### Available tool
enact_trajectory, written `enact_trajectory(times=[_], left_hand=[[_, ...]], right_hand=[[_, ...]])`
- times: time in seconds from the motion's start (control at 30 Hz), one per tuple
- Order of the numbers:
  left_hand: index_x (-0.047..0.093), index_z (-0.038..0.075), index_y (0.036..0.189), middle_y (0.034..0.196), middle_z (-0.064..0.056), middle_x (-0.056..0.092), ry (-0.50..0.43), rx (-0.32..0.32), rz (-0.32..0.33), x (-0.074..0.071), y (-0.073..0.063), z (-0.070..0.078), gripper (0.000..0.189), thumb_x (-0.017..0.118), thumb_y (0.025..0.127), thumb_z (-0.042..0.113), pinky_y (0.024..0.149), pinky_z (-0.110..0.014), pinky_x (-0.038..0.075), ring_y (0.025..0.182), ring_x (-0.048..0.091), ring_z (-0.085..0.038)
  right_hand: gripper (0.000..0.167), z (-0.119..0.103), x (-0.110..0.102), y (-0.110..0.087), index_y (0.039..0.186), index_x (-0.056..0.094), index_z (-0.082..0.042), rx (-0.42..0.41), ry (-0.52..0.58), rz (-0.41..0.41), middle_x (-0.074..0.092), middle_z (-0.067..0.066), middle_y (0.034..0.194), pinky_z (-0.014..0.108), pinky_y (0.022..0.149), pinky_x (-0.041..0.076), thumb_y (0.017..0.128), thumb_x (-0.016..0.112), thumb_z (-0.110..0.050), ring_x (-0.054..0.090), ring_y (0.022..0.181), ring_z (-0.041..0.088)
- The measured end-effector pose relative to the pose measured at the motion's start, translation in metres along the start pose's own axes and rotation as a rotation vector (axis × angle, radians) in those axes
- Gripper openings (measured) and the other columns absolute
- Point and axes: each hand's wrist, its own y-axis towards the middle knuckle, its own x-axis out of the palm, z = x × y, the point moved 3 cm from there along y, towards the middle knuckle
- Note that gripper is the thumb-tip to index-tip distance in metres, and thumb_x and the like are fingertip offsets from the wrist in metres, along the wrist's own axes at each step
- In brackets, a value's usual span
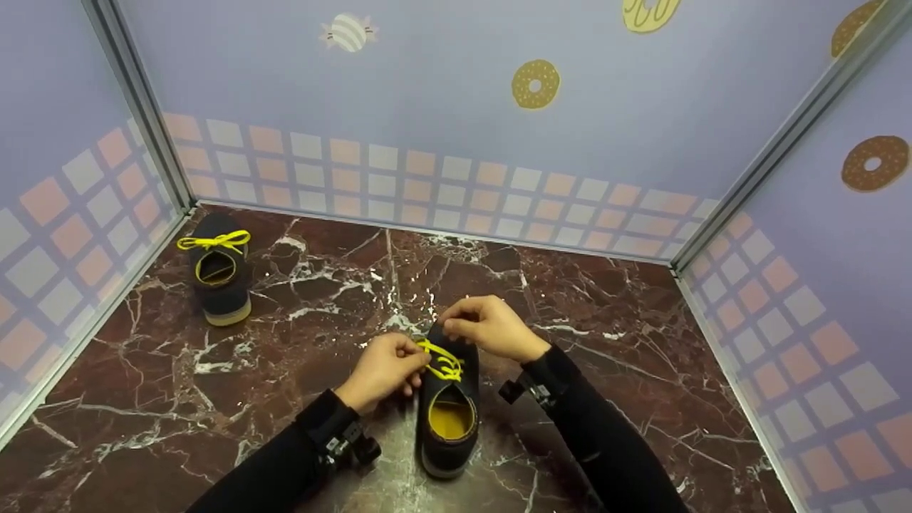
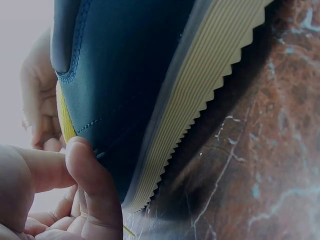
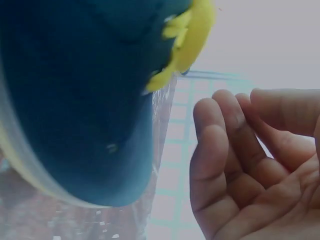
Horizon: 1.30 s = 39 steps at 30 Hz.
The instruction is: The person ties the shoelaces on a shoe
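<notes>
L hand [image 1: 385, 367] pinches yellow lace [image 1: 449, 372] on near shoe [image 1: 469, 385]. R hand [image 1: 495, 329] up by toe, fingers loosely bent, nothing in them. Near shoe sits btwn the 2 hands, heel twd person, on marbled surface [image 1: 313, 399]. 2nd shoe [image 1: 224, 293], lace in bow [image 1: 216, 241], well fwd-left of L hand.

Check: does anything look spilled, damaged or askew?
No spill or damage stands out. One mismatch: the black, pale-soled shoe at far left has its yellow laces tied in a bow, while the nearer black shoe shows no finished bow.
</notes>
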Motion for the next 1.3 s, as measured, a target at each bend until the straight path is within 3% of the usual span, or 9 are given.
enact_trajectory(times=[0.17,0.47,0.8,1.13,1.3], left_hand=[[0.071,-0.006,0.1,0.077,-0.009,0.071,0.013,-0.008,-0.003,0.0,-0.001,0.0,0.011,0.076,0.102,0.004,0.047,-0.025,0.056,0.056,0.065,-0.013],[0.072,-0.005,0.099,0.077,-0.009,0.072,0.032,0.009,0.005,-0.003,-0.001,-0.001,0.012,0.076,0.102,0.006,0.047,-0.026,0.056,0.055,0.065,-0.012],[0.071,-0.005,0.1,0.078,-0.009,0.072,0.026,0.011,0.002,-0.002,-0.001,0.0,0.012,0.076,0.103,0.006,0.048,-0.026,0.056,0.055,0.064,-0.012],[0.072,-0.006,0.1,0.079,-0.011,0.072,-0.009,-0.009,0.007,0.0,0.0,-0.001,0.012,0.077,0.102,0.005,0.047,-0.024,0.055,0.056,0.064,-0.012],[0.072,-0.006,0.1,0.081,-0.011,0.073,-0.023,-0.013,0.004,0.001,0.001,-0.001,0.012,0.075,0.102,0.005,0.046,-0.023,0.054,0.056,0.065,-0.012]], right_hand=[[0.018,0.018,0.001,-0.014,0.117,0.084,-0.007,0.035,0.071,0.047,0.081,0.002,0.097,0.038,0.078,0.064,0.11,0.073,-0.019,0.076,0.089,0.025],[0.014,0.032,0.006,-0.033,0.111,0.085,-0.012,0.099,0.14,0.107,0.079,0.005,0.095,0.026,0.064,0.055,0.106,0.079,-0.023,0.07,0.085,0.048],[0.013,0.027,0.009,-0.042,0.113,0.085,-0.013,0.067,0.118,0.054,0.08,0.003,0.098,0.024,0.069,0.056,0.106,0.078,-0.021,0.069,0.08,0.02],[0.01,0.01,0.015,-0.048,0.11,0.085,-0.019,-0.072,0.03,-0.004,0.074,-0.006,0.106,0.03,0.083,0.055,0.102,0.083,-0.025,0.068,0.096,0.018],[0.009,0.003,0.021,-0.049,0.106,0.086,-0.025,-0.107,-0.039,-0.027,0.067,-0.003,0.104,0.034,0.085,0.054,0.101,0.086,-0.032,0.063,0.097,0.018]])
